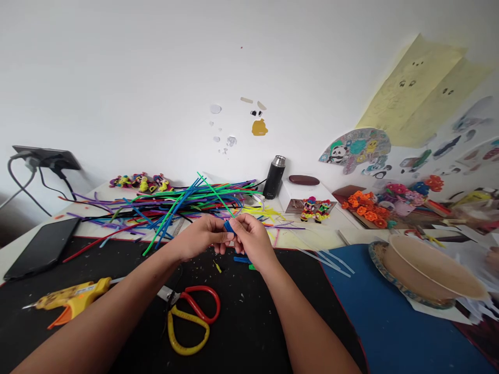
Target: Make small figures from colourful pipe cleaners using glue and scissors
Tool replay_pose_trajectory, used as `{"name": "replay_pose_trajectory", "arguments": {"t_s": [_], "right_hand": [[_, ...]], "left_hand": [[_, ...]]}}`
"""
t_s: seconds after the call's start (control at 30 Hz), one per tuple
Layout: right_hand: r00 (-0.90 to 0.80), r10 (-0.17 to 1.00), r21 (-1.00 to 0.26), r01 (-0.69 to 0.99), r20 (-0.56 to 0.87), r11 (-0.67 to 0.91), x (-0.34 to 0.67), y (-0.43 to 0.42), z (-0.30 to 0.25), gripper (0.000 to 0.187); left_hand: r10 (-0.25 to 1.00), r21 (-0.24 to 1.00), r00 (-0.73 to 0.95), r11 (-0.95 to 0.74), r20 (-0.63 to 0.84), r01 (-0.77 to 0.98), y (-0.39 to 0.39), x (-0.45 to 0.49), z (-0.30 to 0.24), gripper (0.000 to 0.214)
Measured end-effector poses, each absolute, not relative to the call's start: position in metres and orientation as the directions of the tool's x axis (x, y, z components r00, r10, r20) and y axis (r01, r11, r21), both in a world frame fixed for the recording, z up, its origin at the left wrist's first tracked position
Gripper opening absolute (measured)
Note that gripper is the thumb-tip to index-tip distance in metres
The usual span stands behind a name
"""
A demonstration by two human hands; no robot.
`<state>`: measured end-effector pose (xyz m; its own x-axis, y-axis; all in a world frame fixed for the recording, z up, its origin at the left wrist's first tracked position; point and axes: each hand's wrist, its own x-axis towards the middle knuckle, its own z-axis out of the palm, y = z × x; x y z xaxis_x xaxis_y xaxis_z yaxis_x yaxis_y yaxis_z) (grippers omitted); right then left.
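Over the back part of the black mat, my left hand (pixel 200 236) and my right hand (pixel 252 240) meet, fingers closed on a small blue pipe-cleaner piece (pixel 228 227). Part of the piece is hidden by fingers and thumbs. A green pipe cleaner (pixel 215 193) runs up and left from the fingertips; whether it is held I cannot tell. Just below my right hand lie a short blue piece (pixel 241 259) and a green bit (pixel 251 267). A yellow scrap (pixel 217 266) rests under my left hand. Scissors (pixel 189 317) with red and yellow handles lie between my forearms.
Behind my hands spreads a pile of coloured pipe cleaners (pixel 175 205). At left are a yellow glue gun (pixel 74 301) and a black tablet (pixel 42 248). A black bottle (pixel 274 177), small figures (pixel 315 209) and a white box (pixel 286 195) stand behind; a bowl (pixel 429 270) at right.
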<state>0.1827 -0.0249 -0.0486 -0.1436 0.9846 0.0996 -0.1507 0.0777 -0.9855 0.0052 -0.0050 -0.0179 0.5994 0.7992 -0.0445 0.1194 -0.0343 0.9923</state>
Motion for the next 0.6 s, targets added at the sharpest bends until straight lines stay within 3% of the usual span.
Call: {"name": "replay_pose_trajectory", "arguments": {"t_s": [0.37, 0.6], "right_hand": [[-0.235, 0.969, -0.988, -0.146, 0.075, 0.041, 0.183, -0.03, -0.04, 0.043], [-0.231, 0.972, -0.961, -0.276, 0.036, -0.03, 0.184, -0.029, -0.04, 0.046]], "left_hand": [[0.719, 0.993, 0.689, 0.018, -0.096, 0.119, -0.002, -0.003, -0.018, 0.029], [0.731, 0.989, 0.666, 0.121, -0.149, 0.087, 0.0, -0.006, -0.022, 0.033]]}}
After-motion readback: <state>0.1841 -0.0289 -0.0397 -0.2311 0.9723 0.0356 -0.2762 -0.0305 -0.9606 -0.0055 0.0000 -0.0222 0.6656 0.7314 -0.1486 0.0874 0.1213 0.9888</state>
